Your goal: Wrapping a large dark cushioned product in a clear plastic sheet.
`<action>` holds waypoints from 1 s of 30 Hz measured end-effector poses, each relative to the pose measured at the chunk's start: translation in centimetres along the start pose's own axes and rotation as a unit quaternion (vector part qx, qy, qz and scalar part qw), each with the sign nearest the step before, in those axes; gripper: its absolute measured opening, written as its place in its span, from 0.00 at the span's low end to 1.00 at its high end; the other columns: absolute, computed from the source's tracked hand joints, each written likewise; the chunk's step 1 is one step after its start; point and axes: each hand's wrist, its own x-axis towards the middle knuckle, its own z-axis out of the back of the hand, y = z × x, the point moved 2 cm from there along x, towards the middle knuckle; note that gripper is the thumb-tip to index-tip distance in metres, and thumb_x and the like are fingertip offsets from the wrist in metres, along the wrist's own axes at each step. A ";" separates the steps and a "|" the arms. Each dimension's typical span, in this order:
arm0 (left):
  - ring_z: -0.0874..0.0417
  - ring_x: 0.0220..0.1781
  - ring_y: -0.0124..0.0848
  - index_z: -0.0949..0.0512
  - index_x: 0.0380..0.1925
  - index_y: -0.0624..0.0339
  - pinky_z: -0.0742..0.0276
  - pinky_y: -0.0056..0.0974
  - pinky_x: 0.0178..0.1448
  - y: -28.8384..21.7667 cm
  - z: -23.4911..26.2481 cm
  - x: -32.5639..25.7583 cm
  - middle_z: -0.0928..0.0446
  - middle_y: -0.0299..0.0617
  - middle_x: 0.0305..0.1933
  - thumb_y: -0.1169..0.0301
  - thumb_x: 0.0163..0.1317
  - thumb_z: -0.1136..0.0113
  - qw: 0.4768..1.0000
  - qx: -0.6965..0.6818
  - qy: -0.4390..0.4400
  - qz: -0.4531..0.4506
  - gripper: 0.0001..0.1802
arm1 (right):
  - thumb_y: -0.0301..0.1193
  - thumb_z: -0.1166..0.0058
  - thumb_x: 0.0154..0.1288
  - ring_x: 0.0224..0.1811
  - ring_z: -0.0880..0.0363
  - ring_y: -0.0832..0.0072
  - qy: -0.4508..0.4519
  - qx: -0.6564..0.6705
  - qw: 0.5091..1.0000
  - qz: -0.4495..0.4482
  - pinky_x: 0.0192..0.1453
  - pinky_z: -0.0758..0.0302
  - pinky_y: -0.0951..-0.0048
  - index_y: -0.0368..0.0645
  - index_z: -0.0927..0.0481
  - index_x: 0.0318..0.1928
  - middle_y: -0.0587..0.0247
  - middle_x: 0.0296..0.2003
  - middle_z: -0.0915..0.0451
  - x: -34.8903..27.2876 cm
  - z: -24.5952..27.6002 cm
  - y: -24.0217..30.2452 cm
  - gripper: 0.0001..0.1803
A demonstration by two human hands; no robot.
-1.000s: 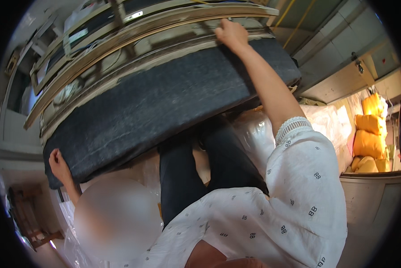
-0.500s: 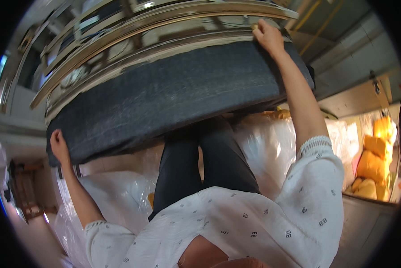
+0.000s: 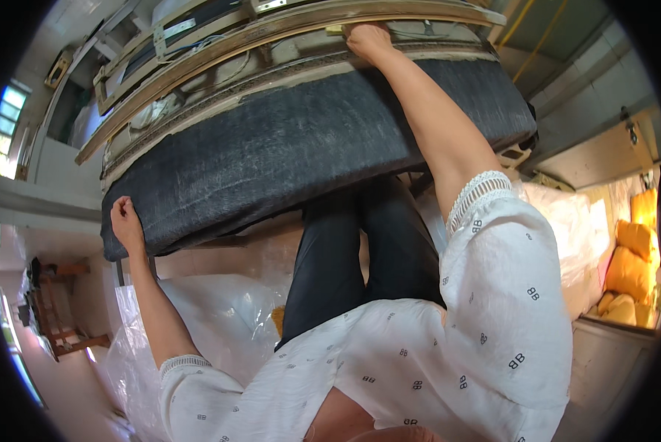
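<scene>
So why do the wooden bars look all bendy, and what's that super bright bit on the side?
In the head view, the fisheye lens curves the wooden frame toward the rim; the window is blown out by daylight; the plastic wrap catches glare, while the dark padded panel stays evenly lit and sharp.

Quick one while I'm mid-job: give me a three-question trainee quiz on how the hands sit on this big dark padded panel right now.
1. True or false: the left hand grips the lower left corner of the dark padded panel.
2. Where does the right hand rest? A) on the clear plastic sheeting B) on the panel's upper edge, by the wooden frame C) on the yellow cushions
3. Fill in: both arms wear short white sleeves trimmed with ____ at the cuff.

Key: 1 true; 2 B; 3 lace
</scene>
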 end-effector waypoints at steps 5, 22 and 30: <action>0.22 0.44 0.35 0.23 0.42 0.61 0.30 0.34 0.50 4.8 -1.1 0.6 0.22 0.45 0.42 0.64 0.62 0.49 0.998 0.023 0.042 -0.033 0.15 | 0.35 0.52 0.57 0.40 0.25 0.60 -0.180 0.062 0.979 0.066 0.39 0.28 0.58 0.46 0.21 0.40 0.59 0.34 0.23 -10.3 5.6 0.2 0.13; 0.29 0.53 0.39 0.30 0.51 0.66 0.36 0.37 0.58 -19.3 -3.7 -5.0 0.28 0.49 0.51 0.63 0.65 0.52 0.976 -0.040 0.074 -0.201 0.20 | 0.48 0.47 0.56 0.36 0.20 0.62 0.009 0.237 0.703 -0.671 0.41 0.26 0.63 0.40 0.23 0.31 0.54 0.30 0.20 -51.1 -7.3 -31.6 0.21; 0.26 0.51 0.31 0.28 0.50 0.61 0.32 0.32 0.56 -28.8 -4.1 -6.1 0.26 0.42 0.49 0.70 0.65 0.51 0.965 -0.093 0.116 -0.216 0.15 | 0.44 0.49 0.57 0.46 0.24 0.55 0.085 0.029 0.704 -0.705 0.48 0.28 0.60 0.36 0.26 0.39 0.49 0.39 0.22 -55.8 -7.8 -31.1 0.22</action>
